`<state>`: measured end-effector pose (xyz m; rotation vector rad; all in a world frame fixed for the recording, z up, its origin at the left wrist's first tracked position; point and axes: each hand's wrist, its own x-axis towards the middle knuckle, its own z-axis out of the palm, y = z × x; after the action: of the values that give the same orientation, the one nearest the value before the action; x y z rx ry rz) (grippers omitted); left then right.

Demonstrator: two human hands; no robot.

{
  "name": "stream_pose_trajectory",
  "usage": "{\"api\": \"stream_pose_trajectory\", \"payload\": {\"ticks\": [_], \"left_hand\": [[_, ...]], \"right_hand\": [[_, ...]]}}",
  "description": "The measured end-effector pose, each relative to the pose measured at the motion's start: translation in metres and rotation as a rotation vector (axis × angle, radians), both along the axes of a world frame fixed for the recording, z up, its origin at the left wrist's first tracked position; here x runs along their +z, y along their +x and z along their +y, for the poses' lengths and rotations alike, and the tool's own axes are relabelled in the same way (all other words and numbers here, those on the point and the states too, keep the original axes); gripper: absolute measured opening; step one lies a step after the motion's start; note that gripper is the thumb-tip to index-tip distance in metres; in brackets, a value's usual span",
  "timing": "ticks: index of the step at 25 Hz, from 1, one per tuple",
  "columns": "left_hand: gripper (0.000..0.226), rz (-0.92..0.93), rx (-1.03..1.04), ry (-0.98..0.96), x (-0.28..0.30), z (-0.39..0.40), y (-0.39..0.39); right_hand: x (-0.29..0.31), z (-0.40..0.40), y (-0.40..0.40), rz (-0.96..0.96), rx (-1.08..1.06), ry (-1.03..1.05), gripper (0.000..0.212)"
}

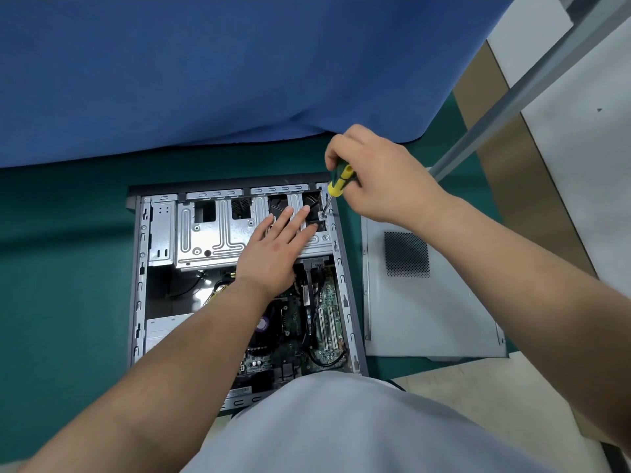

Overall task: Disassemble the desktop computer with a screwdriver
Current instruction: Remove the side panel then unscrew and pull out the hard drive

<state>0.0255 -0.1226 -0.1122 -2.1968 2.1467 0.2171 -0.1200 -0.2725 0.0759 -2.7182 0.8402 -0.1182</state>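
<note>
The opened desktop computer point(239, 278) lies on the green counter point(61, 268) beside its removed side panel point(430, 302), the left hand point(276, 247) pressing flat with fingers spread on the drive cage point(211, 233), the right hand point(375, 175) gripping a yellow-green screwdriver point(339, 182) tipped onto a corner screw point(322, 215).

Bright even light, soft focus, curved edges

The desktop computer point(239, 281) lies on its side on the green mat, its side open, showing a silver drive cage at the far end and the green motherboard nearer. The screwdriver point(338, 186), with a yellow and green handle, stands tilted over the case's far right corner, its tip on a screw there.
</note>
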Motion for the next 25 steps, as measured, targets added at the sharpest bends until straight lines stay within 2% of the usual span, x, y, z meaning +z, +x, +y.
{"api": "stream_pose_trajectory", "payload": {"ticks": [15,20,23,24,25], "left_hand": [[0.098,0.011,0.003,-0.005,0.000,-0.001,0.000],[0.098,0.067,-0.005,0.014,0.004,-0.002,0.000],[0.101,0.167,-0.037,0.065,0.011,-0.001,0.007],[0.101,0.266,-0.045,0.089,0.015,0.000,0.011],[0.097,0.441,-0.008,0.109,0.022,0.001,0.015]], "right_hand": [[0.001,0.001,-0.017,-0.152,-0.132,0.008,0.029],[0.006,0.002,-0.022,-0.196,-0.163,0.019,0.030],[0.010,0.002,-0.030,-0.246,-0.222,0.049,0.029],[0.012,0.001,-0.033,-0.264,-0.243,0.061,0.029],[0.013,0.002,-0.037,-0.279,-0.265,0.076,0.028]]}}
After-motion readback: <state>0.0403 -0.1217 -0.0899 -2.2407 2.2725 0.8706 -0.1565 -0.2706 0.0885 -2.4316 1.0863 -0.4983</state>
